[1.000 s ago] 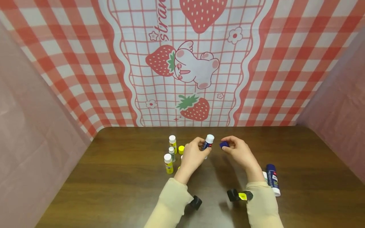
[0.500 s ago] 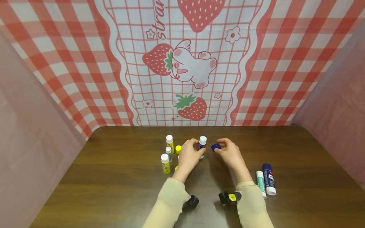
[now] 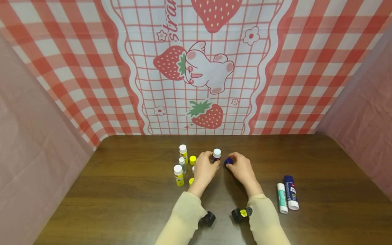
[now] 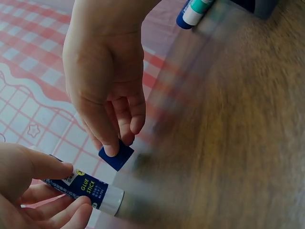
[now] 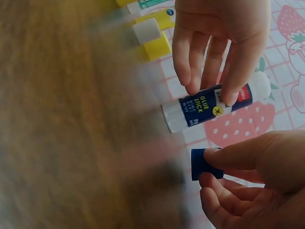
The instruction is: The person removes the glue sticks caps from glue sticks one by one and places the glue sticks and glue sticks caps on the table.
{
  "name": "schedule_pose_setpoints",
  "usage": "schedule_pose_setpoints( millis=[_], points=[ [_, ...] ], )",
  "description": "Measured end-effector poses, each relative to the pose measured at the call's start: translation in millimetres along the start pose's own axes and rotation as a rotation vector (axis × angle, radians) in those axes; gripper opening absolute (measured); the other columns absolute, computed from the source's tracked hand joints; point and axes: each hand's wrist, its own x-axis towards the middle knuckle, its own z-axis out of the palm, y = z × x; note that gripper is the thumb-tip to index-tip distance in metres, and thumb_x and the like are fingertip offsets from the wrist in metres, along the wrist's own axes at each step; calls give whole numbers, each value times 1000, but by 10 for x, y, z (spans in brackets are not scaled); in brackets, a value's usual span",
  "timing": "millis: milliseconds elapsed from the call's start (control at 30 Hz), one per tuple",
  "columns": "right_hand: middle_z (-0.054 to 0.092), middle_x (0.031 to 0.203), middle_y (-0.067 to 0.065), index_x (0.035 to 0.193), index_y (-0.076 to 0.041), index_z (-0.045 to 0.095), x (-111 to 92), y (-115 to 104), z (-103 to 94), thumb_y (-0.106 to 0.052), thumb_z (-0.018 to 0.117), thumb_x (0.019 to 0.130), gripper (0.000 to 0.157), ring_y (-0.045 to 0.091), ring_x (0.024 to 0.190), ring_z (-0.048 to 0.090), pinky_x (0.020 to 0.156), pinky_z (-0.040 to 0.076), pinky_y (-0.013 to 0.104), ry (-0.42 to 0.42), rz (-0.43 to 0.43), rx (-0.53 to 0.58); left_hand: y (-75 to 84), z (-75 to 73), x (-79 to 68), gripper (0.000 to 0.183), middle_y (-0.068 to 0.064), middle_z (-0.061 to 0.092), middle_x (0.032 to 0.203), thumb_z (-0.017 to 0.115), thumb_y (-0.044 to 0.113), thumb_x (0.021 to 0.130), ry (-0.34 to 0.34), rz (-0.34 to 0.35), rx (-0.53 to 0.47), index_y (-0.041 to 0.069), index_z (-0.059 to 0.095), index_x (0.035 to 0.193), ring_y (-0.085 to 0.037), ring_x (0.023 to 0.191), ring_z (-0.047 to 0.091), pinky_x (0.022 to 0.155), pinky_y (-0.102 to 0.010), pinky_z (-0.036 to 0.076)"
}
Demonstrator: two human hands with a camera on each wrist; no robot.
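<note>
My left hand (image 3: 206, 167) pinches a dark blue glue stick (image 5: 198, 107) between thumb and fingers, its uncapped white end facing up in the head view. The label reads GLUE STICK in the left wrist view. A short way to the right, my right hand (image 3: 242, 169) holds a small dark blue cap (image 4: 116, 155) by its fingertips. Cap and glue stick are apart, the cap close to the tabletop. Just left of my left hand stand several yellow and white glue sticks (image 3: 179, 176) and a smaller grey-green one (image 3: 182, 165).
Loose yellow caps (image 3: 193, 160) sit beside the standing sticks, partly hidden by my left hand. Toward the right of the brown table (image 3: 122, 204) lie a green and white glue stick (image 3: 282, 198) and a larger blue one (image 3: 291, 193). A checked cloth (image 3: 306, 68) hangs behind.
Both hands have moved slightly left and down with the glue stick and the cap. The right hand has lowered the cap toward the table. The view has shifted a little.
</note>
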Motion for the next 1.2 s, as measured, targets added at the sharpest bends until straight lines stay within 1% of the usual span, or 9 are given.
schedule_pose_setpoints(
  millis=[133, 333, 667, 767, 867, 933, 1000, 1100, 1200],
  points=[
    [63, 94, 16, 104, 2, 60, 2, 17, 32, -8, 68, 77, 30, 22, 76, 59, 71, 47, 39, -1, 1, -1, -16, 12, -1, 27, -3, 63, 88, 73, 23, 74, 6, 11, 8, 10, 65, 96, -22, 82, 61, 67, -34, 46],
    [64, 93, 15, 103, 2, 60, 2, 33, 55, -8, 69, 76, 30, 22, 76, 60, 71, 47, 39, -5, 10, 2, -19, 14, -7, 27, -5, 64, 90, 71, 25, 76, 1, 23, 17, 10, 65, 98, -23, 84, 62, 69, -35, 46],
    [65, 95, 15, 101, 0, 61, 3, 31, 53, -9, 69, 77, 27, 24, 81, 60, 75, 47, 41, -38, 3, -11, -54, 18, -12, 26, -6, 64, 88, 70, 24, 76, -33, 16, 7, 9, 65, 96, -22, 82, 61, 69, -34, 46],
    [64, 96, 16, 103, 0, 60, 3, 14, 35, -11, 70, 76, 31, 27, 86, 60, 78, 45, 44, -60, -10, -24, -63, 29, -17, 29, -7, 62, 88, 70, 23, 76, -65, 12, 23, 7, 63, 98, -23, 82, 60, 69, -34, 46],
    [63, 100, 18, 109, 1, 57, 1, -9, 5, -14, 71, 74, 40, 31, 93, 58, 82, 43, 46, -90, -21, -45, -56, 35, -18, 31, -8, 60, 89, 69, 23, 76, -97, 2, 48, 5, 61, 100, -25, 82, 59, 69, -35, 46],
    [61, 103, 19, 112, 3, 55, -2, -24, -17, -16, 71, 74, 46, 33, 96, 56, 84, 42, 47, -112, -22, -61, -44, 32, -20, 29, -8, 60, 85, 69, 23, 75, -102, -21, 72, 4, 60, 95, -26, 79, 59, 67, -36, 45],
    [58, 105, 21, 115, 4, 53, -6, -34, -37, -16, 71, 73, 50, 35, 98, 55, 85, 41, 48, -132, -16, -70, -25, 18, -26, 26, -8, 59, 79, 68, 24, 74, -100, -48, 100, 4, 58, 88, -27, 74, 59, 62, -36, 44],
    [57, 106, 23, 116, 5, 52, -18, -45, -60, -17, 71, 73, 52, 35, 99, 54, 85, 41, 48, -153, -6, -77, 1, -8, -49, 23, -8, 59, 71, 68, 26, 74, -100, -89, 152, 7, 55, 77, -28, 67, 59, 56, -37, 42],
    [57, 105, 23, 116, 6, 52, -36, -44, -72, -17, 72, 73, 52, 35, 99, 54, 85, 42, 48, -164, -5, -84, 19, -26, -78, 24, -10, 62, 70, 67, 28, 74, -120, -90, 207, 6, 57, 72, -31, 67, 61, 56, -39, 42]
  ],
)
